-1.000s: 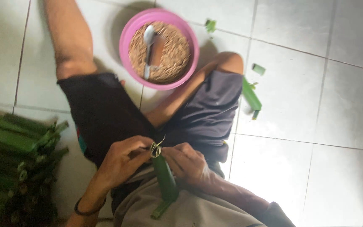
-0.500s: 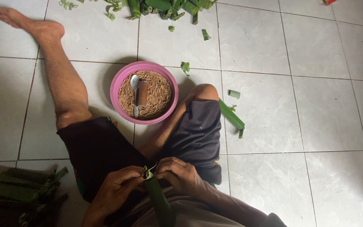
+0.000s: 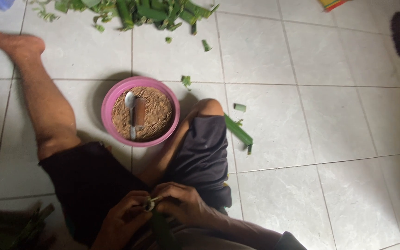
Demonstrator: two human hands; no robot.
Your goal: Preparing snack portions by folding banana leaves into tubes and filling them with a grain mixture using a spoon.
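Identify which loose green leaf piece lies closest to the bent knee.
The long green strip beside the knee, touching the shorts' edge; the other scraps lie farther off, mostly heaped at the top.

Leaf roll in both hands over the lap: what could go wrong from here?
The left hand and right hand pinch only the top of the green leaf roll, so it might slip or unwind. The pink bowl of grain sits close to the bent knee, so a leg shift could tip it.

Leaf roll's [image 3: 163, 231] lower end behind the hands, unseen.
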